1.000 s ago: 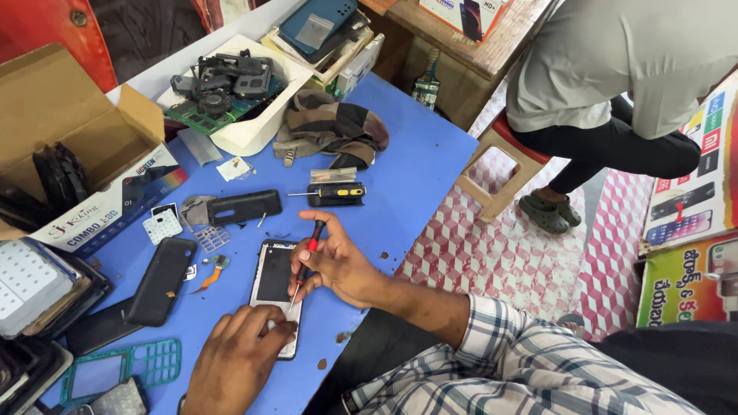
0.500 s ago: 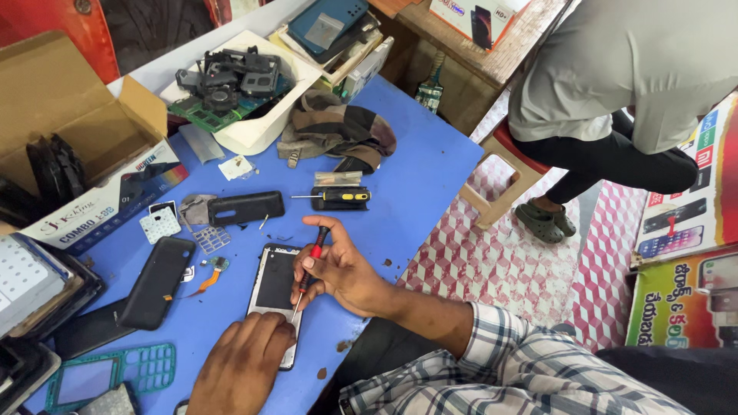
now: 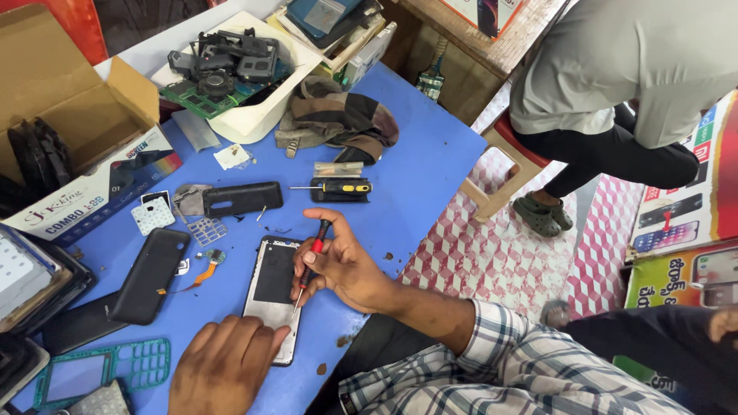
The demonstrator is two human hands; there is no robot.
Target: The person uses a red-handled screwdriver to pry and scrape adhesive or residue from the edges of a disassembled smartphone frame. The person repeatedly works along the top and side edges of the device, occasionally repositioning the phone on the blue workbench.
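Pinching a red-black screwdriver [image 3: 311,257], right hand [image 3: 346,265] works the opened phone [image 3: 275,296]; left hand [image 3: 223,365] presses it flat

I find bare table [image 3: 430,165] to the right of the opened phone [image 3: 274,296], open to the edge. Left is blocked by a black case [image 3: 150,275]. Ahead stand a black bar [image 3: 242,198] and a yellow-handled screwdriver [image 3: 340,188].

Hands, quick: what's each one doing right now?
Left hand: open, pressing flat on the opened phone.
Right hand: closed, holding the red-handled screwdriver, tip on the phone.
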